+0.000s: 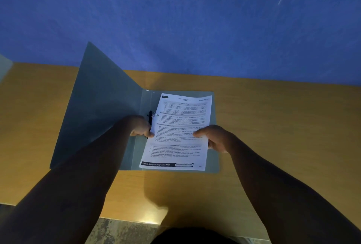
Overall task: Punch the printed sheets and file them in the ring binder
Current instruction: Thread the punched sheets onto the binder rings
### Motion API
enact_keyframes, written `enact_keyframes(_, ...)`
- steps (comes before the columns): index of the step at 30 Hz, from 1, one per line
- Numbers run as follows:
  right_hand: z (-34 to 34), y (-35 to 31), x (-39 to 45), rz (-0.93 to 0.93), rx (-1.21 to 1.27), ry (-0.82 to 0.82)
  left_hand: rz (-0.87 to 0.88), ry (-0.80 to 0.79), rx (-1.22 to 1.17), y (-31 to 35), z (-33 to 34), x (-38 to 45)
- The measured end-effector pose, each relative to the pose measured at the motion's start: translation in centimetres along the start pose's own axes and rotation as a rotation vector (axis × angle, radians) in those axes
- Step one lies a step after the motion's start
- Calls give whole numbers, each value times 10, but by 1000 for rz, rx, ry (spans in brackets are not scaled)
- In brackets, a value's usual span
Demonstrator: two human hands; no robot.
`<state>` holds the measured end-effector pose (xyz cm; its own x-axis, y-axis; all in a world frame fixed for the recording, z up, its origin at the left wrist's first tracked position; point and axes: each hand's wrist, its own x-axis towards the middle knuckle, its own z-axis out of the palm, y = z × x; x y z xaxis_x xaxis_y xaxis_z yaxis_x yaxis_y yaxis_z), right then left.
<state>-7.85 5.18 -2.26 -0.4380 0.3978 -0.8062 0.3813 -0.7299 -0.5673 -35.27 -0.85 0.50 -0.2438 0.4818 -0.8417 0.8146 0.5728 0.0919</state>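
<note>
Grey ring binder (101,111) lying open on wooden surface (273,126), front cover standing up tilted to the left, back cover flat. Black clip mechanism w/ metal ring (150,116) sitting along the spine, near the sheets' left edge.

Printed sheets (181,126) resting on back cover, top edge toward blue wall (195,19), pg no. 15 showing at btm right corner. Sheets lying slightly askew to the binder, left edge at the mechanism; can't tell if holes are on the ring.

Left hand (139,126) gripping left edge of sheets at mid-height, fingers (145,133) curled, thumb side pressing on the paper just below the ring. Right hand (213,137) holding right edge of sheets, thumb lying on top of the page, other fingers tucked under the paper, mostly hidden.

Both forearms reaching in from btm of view. Lighting dim, printed text too small to read except footer banner.
</note>
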Motion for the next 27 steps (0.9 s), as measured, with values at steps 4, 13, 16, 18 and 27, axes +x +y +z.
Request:
enact_keyframes(4, -1, -3, -3, 1, -55, 37, 34, -2, 9, -1, 2, -3)
enact_keyframes(13, 0, -1, -3, -45, -121, 150, 52, 73, -88, -2, 13, -1)
enact_keyframes(16, -2, 0, -4, -72, -121, 194, 52, 82, -112, 0, 17, 2)
enact_keyframes(18, -2, 1, -4, -83, -132, 224, 47, 87, -94, 1, 18, 3)
enact_keyframes(27, 0, 1, -9, -93, -293, 293, -11, 175, -87, 5, 6, 6)
